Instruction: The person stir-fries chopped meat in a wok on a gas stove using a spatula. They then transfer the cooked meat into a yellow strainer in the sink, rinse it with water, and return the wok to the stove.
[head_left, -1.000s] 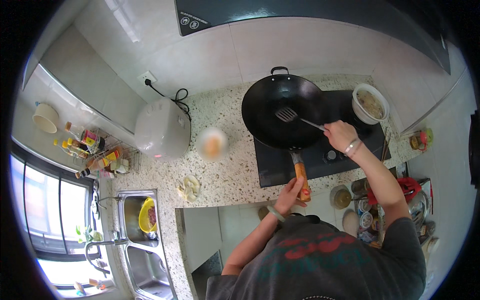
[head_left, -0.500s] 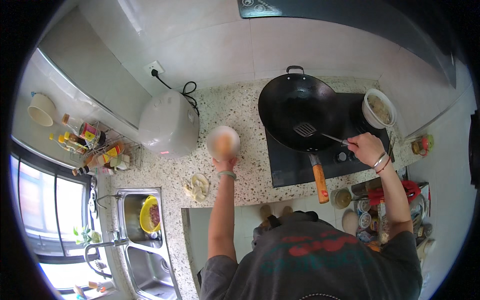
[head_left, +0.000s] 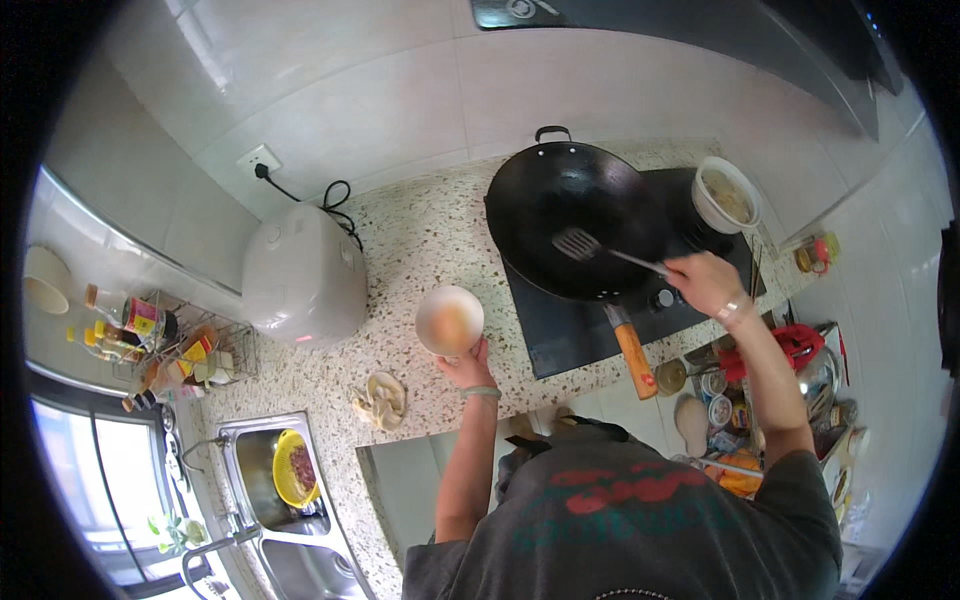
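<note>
My left hand (head_left: 468,366) is closed on the near rim of a white bowl (head_left: 430,328), above the speckled counter. Something orange lies in the bowl, too blurred to name. In my right hand (head_left: 708,283) is the handle of a slotted spatula (head_left: 577,243), its metal head inside the black wok (head_left: 540,195). The wok rests on the left part of the black cooktop (head_left: 570,340), its wooden handle (head_left: 633,358) pointing toward me. No food shows in the wok.
A pale rice cooker (head_left: 305,275) stands left of the bowl. A crumpled cream-coloured item (head_left: 381,401) lies near the counter edge. A white container (head_left: 728,222) sits right of the wok. The sink (head_left: 235,450) holds a yellow basket (head_left: 283,470) of reddish food. Bottles (head_left: 135,315) fill a rack.
The whole view has shifted. My left hand has carried the bowl a little right, closer to the wok. The spatula has moved only slightly in the wok.
</note>
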